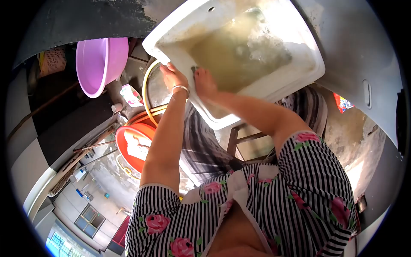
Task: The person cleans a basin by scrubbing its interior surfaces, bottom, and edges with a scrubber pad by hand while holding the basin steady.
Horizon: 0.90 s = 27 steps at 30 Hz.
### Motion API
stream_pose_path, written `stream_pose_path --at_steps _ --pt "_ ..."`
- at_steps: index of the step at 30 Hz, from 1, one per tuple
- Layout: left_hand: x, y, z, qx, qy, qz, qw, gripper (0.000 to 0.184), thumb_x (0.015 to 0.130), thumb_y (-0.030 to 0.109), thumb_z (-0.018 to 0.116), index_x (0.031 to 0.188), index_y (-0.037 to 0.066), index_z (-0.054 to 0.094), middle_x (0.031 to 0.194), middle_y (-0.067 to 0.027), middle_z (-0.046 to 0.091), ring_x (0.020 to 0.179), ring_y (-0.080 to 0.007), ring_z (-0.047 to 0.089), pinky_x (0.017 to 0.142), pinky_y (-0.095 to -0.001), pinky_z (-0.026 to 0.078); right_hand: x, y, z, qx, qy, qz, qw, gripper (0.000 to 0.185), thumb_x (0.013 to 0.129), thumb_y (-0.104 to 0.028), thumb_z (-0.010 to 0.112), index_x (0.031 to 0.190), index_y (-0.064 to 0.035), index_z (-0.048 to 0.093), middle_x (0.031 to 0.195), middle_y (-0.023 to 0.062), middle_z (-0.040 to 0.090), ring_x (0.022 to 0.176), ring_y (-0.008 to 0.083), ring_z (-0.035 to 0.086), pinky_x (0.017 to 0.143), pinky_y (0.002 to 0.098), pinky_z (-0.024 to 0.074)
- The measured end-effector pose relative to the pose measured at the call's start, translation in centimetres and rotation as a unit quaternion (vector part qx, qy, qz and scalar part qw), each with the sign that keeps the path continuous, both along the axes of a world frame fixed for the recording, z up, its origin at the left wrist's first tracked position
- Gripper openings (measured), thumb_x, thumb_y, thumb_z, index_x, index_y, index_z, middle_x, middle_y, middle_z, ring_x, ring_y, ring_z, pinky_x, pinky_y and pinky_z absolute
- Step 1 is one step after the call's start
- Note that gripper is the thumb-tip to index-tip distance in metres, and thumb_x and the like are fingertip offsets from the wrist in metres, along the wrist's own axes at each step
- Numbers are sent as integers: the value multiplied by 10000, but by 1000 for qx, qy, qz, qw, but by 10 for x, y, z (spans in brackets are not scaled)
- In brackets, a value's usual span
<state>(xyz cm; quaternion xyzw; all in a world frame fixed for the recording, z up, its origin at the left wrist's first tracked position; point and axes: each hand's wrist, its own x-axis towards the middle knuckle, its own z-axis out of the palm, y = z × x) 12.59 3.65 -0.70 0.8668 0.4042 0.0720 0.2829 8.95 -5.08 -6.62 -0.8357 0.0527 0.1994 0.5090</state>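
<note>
A white rectangular sink basin [171, 45] lies tilted in front of me, with murky brownish water [239, 55] and pale suds inside. My left hand [174, 80], with a bracelet [181, 89] at the wrist, is on the basin's near-left rim. Its fingers bend over the outer edge. Just inside that rim, my right hand [205, 85] presses against the inner wall with its fingers drawn together. A small dark bit [194, 69] shows at its fingertips, too small to name. The underside of the right hand is hidden.
A purple tub [105, 64] stands at the left, near a yellow hose [145, 83]. Below are an orange-red basin [124, 147] with a pale item inside and a crumpled packet [131, 95]. A grey panel [355, 47] stands at the right. A stool [233, 141] is beneath the basin.
</note>
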Motion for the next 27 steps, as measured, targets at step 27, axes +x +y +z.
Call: stream_pose_path --at_steps 27 --pt "8 4 -2 19 25 11 999 377 971 364 355 1178 58 431 994 -262 637 935 -476 577 805 -542 432 27 -28 -83 -236 -18 299 924 299 867 -172 549 1151 -95 602 1187 203 602 1063 324 619 830 406 518"
